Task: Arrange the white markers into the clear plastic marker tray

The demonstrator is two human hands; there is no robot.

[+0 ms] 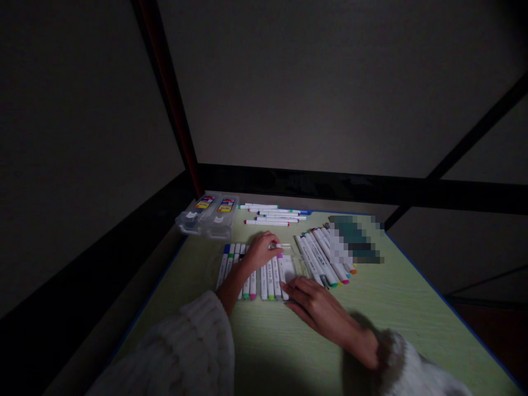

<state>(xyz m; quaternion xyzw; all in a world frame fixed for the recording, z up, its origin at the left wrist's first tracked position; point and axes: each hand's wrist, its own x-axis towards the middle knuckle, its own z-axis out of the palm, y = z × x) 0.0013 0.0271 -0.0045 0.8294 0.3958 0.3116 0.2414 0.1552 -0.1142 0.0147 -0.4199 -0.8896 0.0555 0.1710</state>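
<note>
A row of white markers [270,279] with coloured ends lies side by side in a clear plastic case [293,256] on the table. My left hand [262,250] reaches over the row, its fingers curled on the case's far edge, where a clear strip shows at the fingertips. At the row's right end lies a marker with a purple end [282,272]. My right hand [315,305] rests low beside it, fingers stretched out, fingertips touching the near right corner of the row. Its palm faces down and hides whatever is beneath.
More markers [317,256] lie in a slanted group to the right, partly under a blurred patch. Several thin pens [276,214] are scattered at the back. Two clear cases with yellow labels [218,223] stand back left. The table [396,286] has a blue edge and meets a wall.
</note>
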